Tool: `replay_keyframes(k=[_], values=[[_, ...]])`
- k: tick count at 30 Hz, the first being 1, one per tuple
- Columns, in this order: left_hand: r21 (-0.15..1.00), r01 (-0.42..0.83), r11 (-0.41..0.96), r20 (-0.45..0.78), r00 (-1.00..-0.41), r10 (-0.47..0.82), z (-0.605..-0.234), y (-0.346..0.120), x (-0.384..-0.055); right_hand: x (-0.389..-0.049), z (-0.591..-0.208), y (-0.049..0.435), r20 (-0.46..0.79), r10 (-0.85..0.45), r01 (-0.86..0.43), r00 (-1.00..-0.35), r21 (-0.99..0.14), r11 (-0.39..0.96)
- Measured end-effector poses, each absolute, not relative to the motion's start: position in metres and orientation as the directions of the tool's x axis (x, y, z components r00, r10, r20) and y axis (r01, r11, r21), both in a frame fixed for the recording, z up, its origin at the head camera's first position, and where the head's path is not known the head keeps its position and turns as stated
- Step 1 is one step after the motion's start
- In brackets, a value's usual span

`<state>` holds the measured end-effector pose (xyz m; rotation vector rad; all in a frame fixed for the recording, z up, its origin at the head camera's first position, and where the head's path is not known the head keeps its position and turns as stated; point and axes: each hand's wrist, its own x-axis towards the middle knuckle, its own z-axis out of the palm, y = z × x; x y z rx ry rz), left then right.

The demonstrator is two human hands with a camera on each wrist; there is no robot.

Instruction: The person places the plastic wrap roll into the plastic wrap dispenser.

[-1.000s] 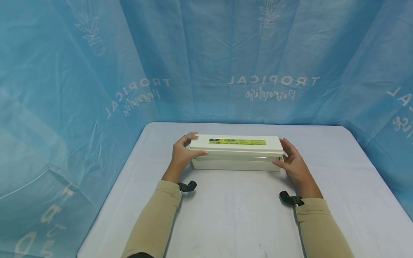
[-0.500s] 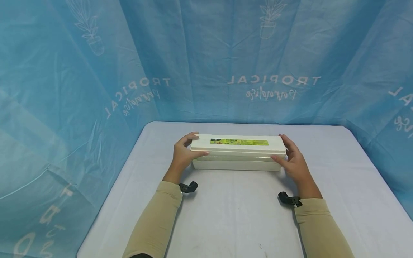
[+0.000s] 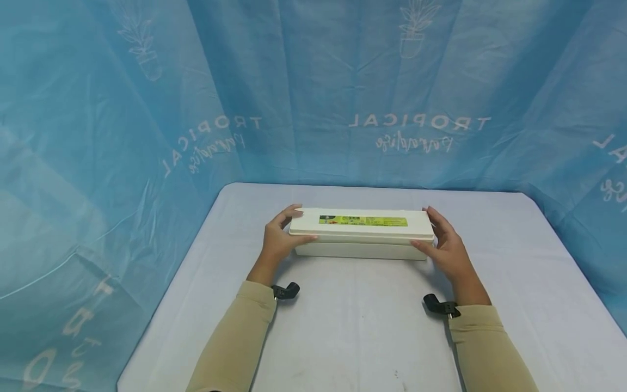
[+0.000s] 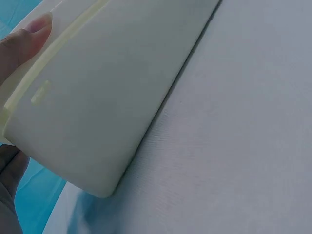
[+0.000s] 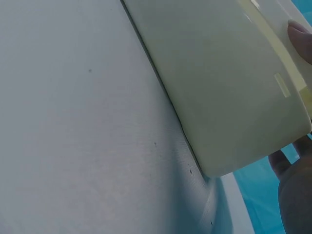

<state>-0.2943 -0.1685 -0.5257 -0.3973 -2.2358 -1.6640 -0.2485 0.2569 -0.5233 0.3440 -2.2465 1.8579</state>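
A long white box stands on the white-covered table in the head view. Its white lid sits down on the base and bears a yellow-green label with small print. My left hand grips the lid's left end, thumb along the front edge and fingers at the back. At the other end my right hand holds the lid the same way. Both wrist views show the box base and its front wall close up, with a thumb on the lid. The inside of the box is hidden.
The white tablecloth spreads in front of the box and to both sides. Blue curtains with printed lettering hang behind the table and at its sides. Black wrist cameras are strapped to both wrists.
The lid has come down onto the base, and the gap along the front has closed. My right thumb has shifted from the box's right corner onto the lid's front edge.
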Motion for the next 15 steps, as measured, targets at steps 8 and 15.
replay_keyframes(k=[8, 15], values=[[0.848, 0.434, 0.304, 0.444, -0.895, 0.040, -0.533, -0.169, -0.291, -0.244, -0.526, 0.258, 0.344, -0.068, -0.351, -0.936, -0.927, 0.136], [0.832, 0.469, 0.296, 0.469, -0.880, 0.074, -0.537, -0.170, -0.290, -0.240, -0.527, 0.256, 0.363, -0.080, -0.371, -0.928, -0.921, 0.119]])
